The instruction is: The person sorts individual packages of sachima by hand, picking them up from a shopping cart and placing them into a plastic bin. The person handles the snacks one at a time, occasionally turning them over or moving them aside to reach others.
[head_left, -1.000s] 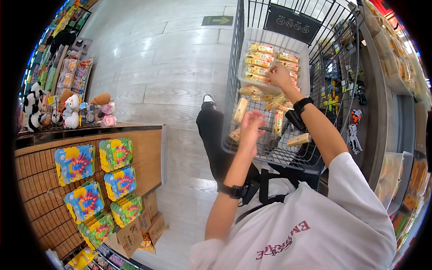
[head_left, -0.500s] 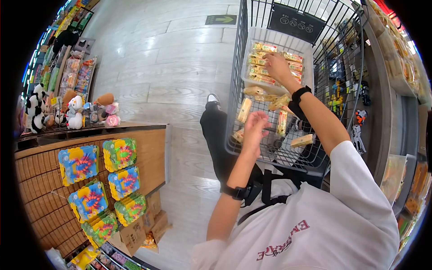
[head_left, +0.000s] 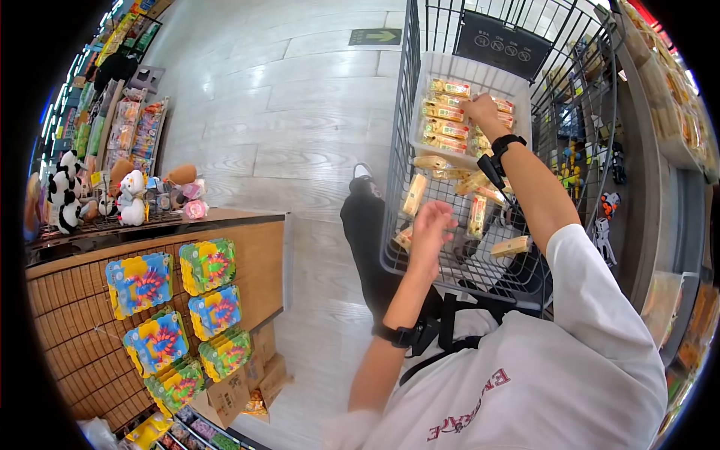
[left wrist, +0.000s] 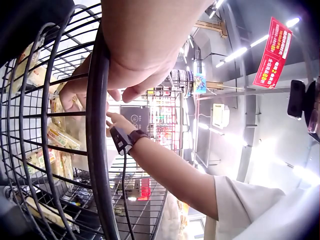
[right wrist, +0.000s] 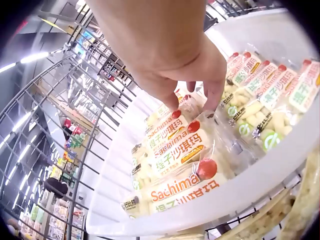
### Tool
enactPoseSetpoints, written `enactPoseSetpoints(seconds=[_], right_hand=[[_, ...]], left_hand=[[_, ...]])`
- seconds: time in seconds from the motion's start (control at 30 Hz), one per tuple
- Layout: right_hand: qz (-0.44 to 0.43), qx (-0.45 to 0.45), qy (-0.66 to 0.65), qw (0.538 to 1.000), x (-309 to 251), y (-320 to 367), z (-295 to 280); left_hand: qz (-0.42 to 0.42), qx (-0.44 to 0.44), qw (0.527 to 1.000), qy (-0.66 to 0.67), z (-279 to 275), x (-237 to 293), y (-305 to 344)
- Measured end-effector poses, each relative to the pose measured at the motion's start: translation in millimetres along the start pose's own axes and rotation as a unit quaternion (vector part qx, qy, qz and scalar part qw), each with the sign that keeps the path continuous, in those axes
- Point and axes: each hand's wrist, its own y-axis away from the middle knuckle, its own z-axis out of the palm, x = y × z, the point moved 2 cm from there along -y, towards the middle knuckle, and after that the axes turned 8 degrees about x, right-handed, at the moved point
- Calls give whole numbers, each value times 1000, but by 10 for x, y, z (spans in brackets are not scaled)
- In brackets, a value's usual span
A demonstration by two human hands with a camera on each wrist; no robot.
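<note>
My right hand [head_left: 484,112] reaches into a white plastic tub [head_left: 525,124] in the cart. Seen from the right wrist, thumb and fingers of this hand [right wrist: 175,65] pinch the end of a wrapped Sachima packet [right wrist: 180,145] in a row; another row [right wrist: 270,87] lies beside it. My left hand [head_left: 431,236], fingers loosely bent and holding nothing, hovers over the cart's near left part, close to a loose packet [head_left: 414,195]. In the left wrist view that hand [left wrist: 135,55] is partly behind the cart's dark rim [left wrist: 97,125].
Several loose packets lie in the cart [head_left: 390,247], between the tub and its near edge. A shelf [head_left: 660,150] with more tubs runs along the right. On the left stand a wooden display [head_left: 255,262] with hanging toy cards and a rack of plush toys [head_left: 131,199].
My right hand moved away from me to the left row, then rightward to between the rows. My left hand keeps its loose pose. The cart has shifted slightly right and down in the head view.
</note>
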Motion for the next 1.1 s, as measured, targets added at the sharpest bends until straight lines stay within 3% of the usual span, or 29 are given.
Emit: enactPoseSetpoints(seconds=[0.1, 0.2, 0.43, 0.5, 0.53, 0.6, 0.7, 0.73, 0.77, 0.83, 0.93, 0.97, 1.03, 1.07, 1.1], right_hand=[[-33, 13, -39, 999, 27, 45, -61], [24, -14, -82, 996, 28, 29, -68], [-2, 35, -94, 995, 22, -4, -46], [-1, -48, -55, 997, 9, -9, -98], [1, -46, -54, 997, -17, -20, -145], [-168, 119, -29, 978, -128, 23, -315], [-221, 71, -46, 972, -559, 417, -820], [-205, -96, -95, 969, -712, 623, -953], [-182, -260, -143, 937, -792, 833, -1104], [-217, -462, -89, 855, -862, 1205, -1398], [-202, -640, 60, 739, -644, 1628, -1393], [-174, -675, 144, 702, -431, 1712, -1259], [-193, -595, 436, 647, -222, 1982, -1181], [-198, -560, 489, 639, 161, 1976, -954], [-215, -546, 543, 600, 311, 2074, -874]], left_hand=[[0, 2, 1000, -3, 1, 13, -3], [3, 1, 1000, -8, 6, 2, 4], [4, 8, 1000, -19, 19, 15, 7], [3, 7, 1000, -23, 15, -1, 8], [5, 5, 1000, -29, 17, 1, -4], [12, -1, 999, -30, 13, -10, 2], [28, -17, 999, -42, 39, 6, 15], [41, -23, 998, -52, 57, 9, 10], [45, -25, 997, -63, 68, -2, 5], [46, -32, 995, -83, 86, 4, 8], [61, -44, 992, -102, 73, -47, -5], [73, -57, 990, -106, 75, -86, -19], [93, -67, 983, -143, 87, -159, -73], [112, -70, 975, -178, 85, -190, -100], [115, -74, 974, -179, 82, -226, -142]])
